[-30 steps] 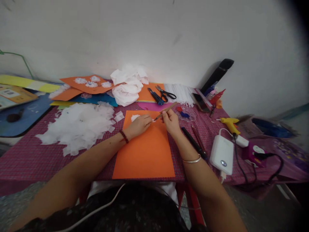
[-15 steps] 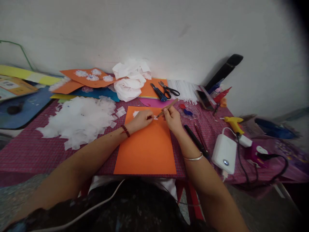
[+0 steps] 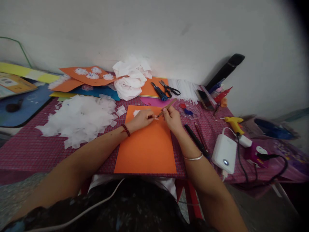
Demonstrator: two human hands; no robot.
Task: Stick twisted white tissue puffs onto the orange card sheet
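An orange sheet of card (image 3: 146,151) lies on the table before me, with a white paper tuft (image 3: 136,112) near its top edge. My left hand (image 3: 143,119) rests over the upper part of the card, its fingers pinched at the edge of a small white paper piece (image 3: 156,117). My right hand (image 3: 172,117) grips a brown pencil-like stick (image 3: 170,104), slanted so its lower tip meets that paper piece. Left of the card spreads a heap of thin white paper squares (image 3: 79,117). The left fingertips are partly hidden.
Behind the card lie scissors (image 3: 170,88), a blue cutter (image 3: 159,91) and crumpled white paper (image 3: 131,79). To the right are a black marker (image 3: 196,138), a white power bank (image 3: 224,154) and a yellow glue gun (image 3: 234,124). Decorated orange card (image 3: 84,77) leans at the back left.
Both hands stay almost in place, still close together at the small paper piece. The stick's upper end has tipped slightly to the left. The view has shifted a little.
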